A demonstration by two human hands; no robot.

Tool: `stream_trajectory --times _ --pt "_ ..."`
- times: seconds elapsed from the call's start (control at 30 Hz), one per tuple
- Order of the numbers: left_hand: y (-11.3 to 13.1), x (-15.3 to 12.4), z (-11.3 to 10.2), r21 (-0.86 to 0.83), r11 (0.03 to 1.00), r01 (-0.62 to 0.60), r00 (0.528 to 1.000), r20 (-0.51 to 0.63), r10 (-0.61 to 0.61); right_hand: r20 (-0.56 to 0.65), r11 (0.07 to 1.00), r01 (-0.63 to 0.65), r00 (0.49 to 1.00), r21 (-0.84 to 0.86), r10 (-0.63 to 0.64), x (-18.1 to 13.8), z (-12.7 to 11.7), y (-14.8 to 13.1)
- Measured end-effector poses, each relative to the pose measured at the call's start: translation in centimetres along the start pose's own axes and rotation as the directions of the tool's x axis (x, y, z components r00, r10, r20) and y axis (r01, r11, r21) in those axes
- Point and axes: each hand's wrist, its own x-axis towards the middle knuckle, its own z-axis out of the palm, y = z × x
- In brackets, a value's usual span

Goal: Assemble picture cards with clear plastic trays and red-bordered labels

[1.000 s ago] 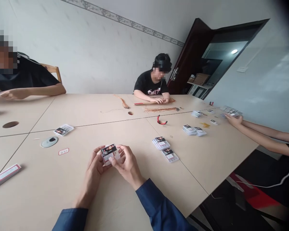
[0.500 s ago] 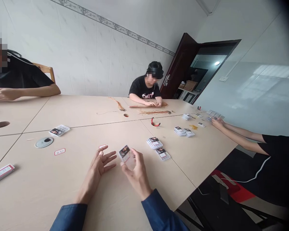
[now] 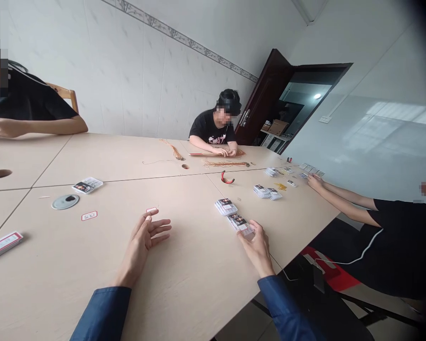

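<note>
My left hand (image 3: 144, 239) lies open on the beige table (image 3: 184, 265), fingers spread, holding nothing; a small red-edged label (image 3: 151, 210) lies just beyond its fingertips. My right hand (image 3: 257, 246) reaches to the right, its fingers closed on a small clear packet with a dark printed card (image 3: 242, 225), which rests on or just above a pile of like packets. A second pile of packets (image 3: 226, 206) sits just behind it.
More packet piles (image 3: 266, 192) lie further right, near a person's hands (image 3: 314, 180). Red pliers (image 3: 227, 179) and orange wire bundles (image 3: 227, 164) lie before a seated person. A packet (image 3: 87, 185), a round disc (image 3: 65, 201), a label (image 3: 89, 216) and a strip (image 3: 2, 244) lie left.
My two hands held one packet together; the left let go and opened. My right hand carried the packet rightward to the nearer pile. The view swung right.
</note>
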Motion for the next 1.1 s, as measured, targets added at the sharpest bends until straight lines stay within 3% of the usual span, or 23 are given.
stream_trajectory --times 0.23,0.53,0.67,0.83,0.97,1.1 --pt "0.1 -0.3 -0.3 0.0 1.0 0.004 1.0 0.011 -0.004 0.037 0.984 0.051 0.998 -0.171 -0.046 0.2 0.9 -0.8" --pt "-0.4 -0.1 0.0 -0.051 0.999 -0.01 1.0 -0.022 0.008 0.061 0.975 0.158 0.987 -0.155 -0.15 0.1 1.0 -0.4" --pt "0.2 -0.3 -0.5 -0.24 0.971 -0.014 1.0 -0.016 0.01 0.097 0.979 0.116 0.99 -0.17 -0.101 0.5 1.3 -0.2" --pt "1.4 -0.7 -2.0 -0.599 0.798 -0.074 0.997 -0.016 0.08 0.075 0.968 0.196 0.98 -0.156 -0.186 0.9 1.7 0.7" --pt "1.6 -0.9 -2.4 -0.666 0.74 -0.094 0.995 -0.034 0.095 0.004 0.94 0.311 0.95 -0.14 -0.313 1.3 2.0 1.8" --pt "1.5 -0.8 -2.2 -0.67 0.736 -0.092 0.996 -0.057 0.072 -0.09 0.898 0.415 0.899 -0.145 -0.429 0.7 1.5 1.0"
